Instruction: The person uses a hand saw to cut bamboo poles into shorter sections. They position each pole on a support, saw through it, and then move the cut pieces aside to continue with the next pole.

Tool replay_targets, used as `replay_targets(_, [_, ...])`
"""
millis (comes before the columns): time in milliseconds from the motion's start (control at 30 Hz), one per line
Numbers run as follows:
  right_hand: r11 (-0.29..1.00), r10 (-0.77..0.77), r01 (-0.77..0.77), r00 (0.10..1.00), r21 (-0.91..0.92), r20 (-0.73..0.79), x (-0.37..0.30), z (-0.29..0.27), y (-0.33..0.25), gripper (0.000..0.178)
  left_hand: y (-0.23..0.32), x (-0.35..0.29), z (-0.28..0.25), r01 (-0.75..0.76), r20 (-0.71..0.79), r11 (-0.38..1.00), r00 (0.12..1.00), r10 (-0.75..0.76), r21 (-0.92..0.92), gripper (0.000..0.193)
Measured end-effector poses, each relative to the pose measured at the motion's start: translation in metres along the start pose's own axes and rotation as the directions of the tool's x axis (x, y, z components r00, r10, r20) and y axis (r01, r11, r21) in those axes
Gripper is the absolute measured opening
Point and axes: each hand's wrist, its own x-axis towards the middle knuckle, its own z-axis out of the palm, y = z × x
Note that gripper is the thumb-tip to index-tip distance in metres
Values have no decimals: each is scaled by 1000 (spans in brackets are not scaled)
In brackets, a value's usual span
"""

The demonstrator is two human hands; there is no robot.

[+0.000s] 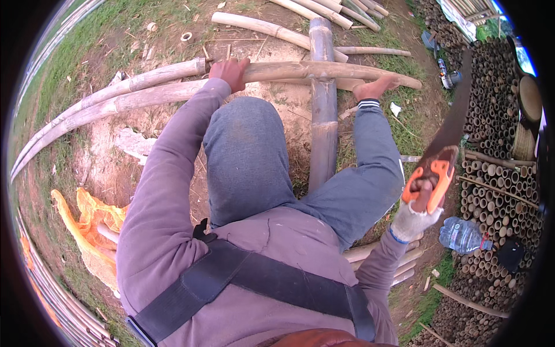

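A person in a mauve sweater [173,144] and grey-blue trousers [245,162] is filling the centre and lower centre of the frame, a wide black strap [277,283] crossing the chest. Stacked cut bamboo [488,98] is lining the right side, its round ends showing. A thick grey bamboo stem [324,136] is running from the upper centre down toward the trousers. Across it, in the upper centre, a paler bamboo pole [283,70] is lying, reaching from the left hand to the upper right. A saw [449,130] with an orange handle is standing out at the right, its dark blade pointing up the frame, well apart from the pole. Orange netting [89,243] is lying crumpled at the lower left. A clear plastic bottle [462,235] is resting at the lower right, just beside the right hand. A bare foot [373,88] is resting against the pole near its right end. The right hand [423,199], in a pale glove [413,224] with bare fingers showing, is closing around the saw's handle. The bare left hand [231,75] is gripping the pole in the upper centre-left.
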Motion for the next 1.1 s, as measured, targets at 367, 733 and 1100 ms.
replay_targets(367, [956, 158, -256, 863, 145, 480, -78, 142, 97, 19, 6, 10, -14, -4, 167, 999, 986, -2, 38, 72])
replay_targets(733, [962, 113, -228, 836, 152, 537, -92, 154, 131, 34, 10, 21, -24, -9, 286, 999, 958, 18, -31, 95])
replay_targets(1100, [972, -20, -103, 857, 209, 514, -88, 162, 119, 51, 18, 114, 34, -137, 283, 979, 943, 176, -153, 66])
